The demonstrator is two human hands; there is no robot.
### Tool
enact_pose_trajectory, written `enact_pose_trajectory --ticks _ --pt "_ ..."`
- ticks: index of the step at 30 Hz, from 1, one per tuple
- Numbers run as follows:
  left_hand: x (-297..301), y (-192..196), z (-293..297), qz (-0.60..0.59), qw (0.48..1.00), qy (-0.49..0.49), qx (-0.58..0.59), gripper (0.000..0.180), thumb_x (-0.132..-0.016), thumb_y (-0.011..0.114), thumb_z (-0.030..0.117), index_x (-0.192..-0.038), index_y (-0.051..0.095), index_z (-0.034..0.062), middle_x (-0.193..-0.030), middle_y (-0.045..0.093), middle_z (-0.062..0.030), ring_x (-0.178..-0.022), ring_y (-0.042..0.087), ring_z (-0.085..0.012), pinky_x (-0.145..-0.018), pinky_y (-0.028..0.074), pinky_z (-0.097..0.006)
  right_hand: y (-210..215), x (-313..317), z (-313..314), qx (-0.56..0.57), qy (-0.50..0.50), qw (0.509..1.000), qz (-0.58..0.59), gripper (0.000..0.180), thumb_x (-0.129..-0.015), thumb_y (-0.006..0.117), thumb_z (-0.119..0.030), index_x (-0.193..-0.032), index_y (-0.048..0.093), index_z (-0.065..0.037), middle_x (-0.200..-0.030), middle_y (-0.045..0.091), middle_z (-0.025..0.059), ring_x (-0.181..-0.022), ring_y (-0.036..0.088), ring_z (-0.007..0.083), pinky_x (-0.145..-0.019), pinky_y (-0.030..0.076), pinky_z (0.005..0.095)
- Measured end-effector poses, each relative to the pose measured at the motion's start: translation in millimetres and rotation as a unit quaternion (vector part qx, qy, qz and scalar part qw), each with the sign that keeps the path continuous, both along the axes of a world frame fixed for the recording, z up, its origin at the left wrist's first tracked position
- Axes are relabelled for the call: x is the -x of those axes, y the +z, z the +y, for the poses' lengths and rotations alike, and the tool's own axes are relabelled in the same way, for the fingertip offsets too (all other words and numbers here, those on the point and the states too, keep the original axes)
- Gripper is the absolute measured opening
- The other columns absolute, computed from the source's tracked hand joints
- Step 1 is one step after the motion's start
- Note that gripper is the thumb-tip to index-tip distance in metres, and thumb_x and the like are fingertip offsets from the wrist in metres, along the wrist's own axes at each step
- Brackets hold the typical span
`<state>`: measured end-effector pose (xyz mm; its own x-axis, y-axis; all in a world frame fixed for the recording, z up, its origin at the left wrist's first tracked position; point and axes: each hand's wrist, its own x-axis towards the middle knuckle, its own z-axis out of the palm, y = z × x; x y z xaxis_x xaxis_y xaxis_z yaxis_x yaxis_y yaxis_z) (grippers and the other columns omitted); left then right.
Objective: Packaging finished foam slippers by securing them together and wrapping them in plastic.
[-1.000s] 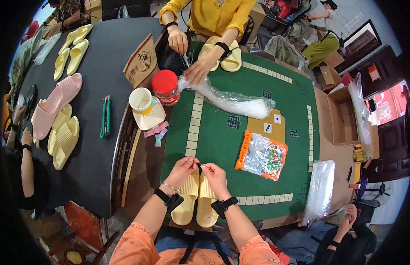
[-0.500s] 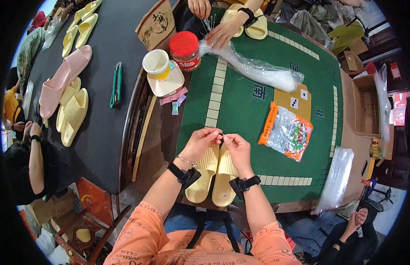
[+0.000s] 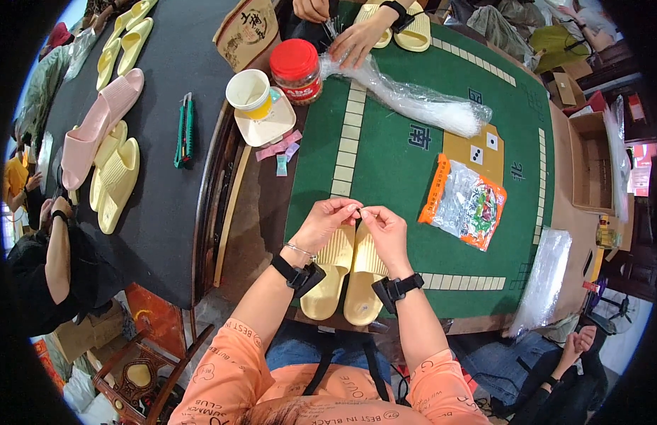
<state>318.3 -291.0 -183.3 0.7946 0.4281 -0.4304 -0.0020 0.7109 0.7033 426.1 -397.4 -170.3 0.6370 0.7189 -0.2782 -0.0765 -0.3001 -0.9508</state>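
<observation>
Head view: left hand [image 3: 330,222] and right hand [image 3: 386,234] pinch a dark piece [image 3: 358,211], too small to identify, probably light, best gripped endwise; slippers [image 3: 327,278] lie just below.

Small dark piece [image 3: 358,212] between both hands [image 3: 329,221]

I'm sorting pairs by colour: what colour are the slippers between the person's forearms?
Both slippers are pale yellow, clearest in the head view.
</observation>
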Motion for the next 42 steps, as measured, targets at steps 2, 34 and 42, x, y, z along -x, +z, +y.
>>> enact_pose_trajectory --ticks 2,34,42 --pt "-0.7 -0.4 0.5 0.007 1.0 -0.003 -0.004 0.017 -0.087 0.055 0.012 -0.097 0.062 -0.0001 -0.082 0.061 -0.0007 -0.071 0.054 -0.0062 -0.068 0.046 -0.019 2.9 0.6 1.5 -0.008 -0.001 1.0 -0.003 0.013 -0.083 0.061 -0.015 -0.085 0.065 -0.002 -0.059 0.053 -0.0054 -0.054 0.04 -0.0001 -0.048 0.033 0.0179" --pt "3.4 5.6 -0.2 0.032 0.999 0.006 0.005 0.008 -0.084 0.061 0.011 -0.088 0.06 0.004 -0.082 0.06 0.0009 -0.073 0.053 -0.0041 -0.063 0.041 -0.017 20.9 1.3 3.8 0.029 0.075 0.997 0.0 0.008 -0.091 0.048 -0.01 -0.088 0.05 -0.002 -0.081 0.056 -0.0006 -0.075 0.051 0.0052 -0.069 0.042 0.0195" --pt "1.6 -1.5 -6.7 0.012 0.995 -0.051 -0.08 0.008 -0.084 0.059 0.009 -0.087 0.061 0.002 -0.082 0.062 -0.0007 -0.074 0.056 -0.0059 -0.067 0.043 -0.018 16.7 -2.0 6.2 0.009 0.092 0.996 -0.013 0.008 -0.088 0.051 -0.008 -0.085 0.05 0.0 -0.073 0.058 0.0041 -0.067 0.057 0.0093 -0.062 0.046 0.0244"
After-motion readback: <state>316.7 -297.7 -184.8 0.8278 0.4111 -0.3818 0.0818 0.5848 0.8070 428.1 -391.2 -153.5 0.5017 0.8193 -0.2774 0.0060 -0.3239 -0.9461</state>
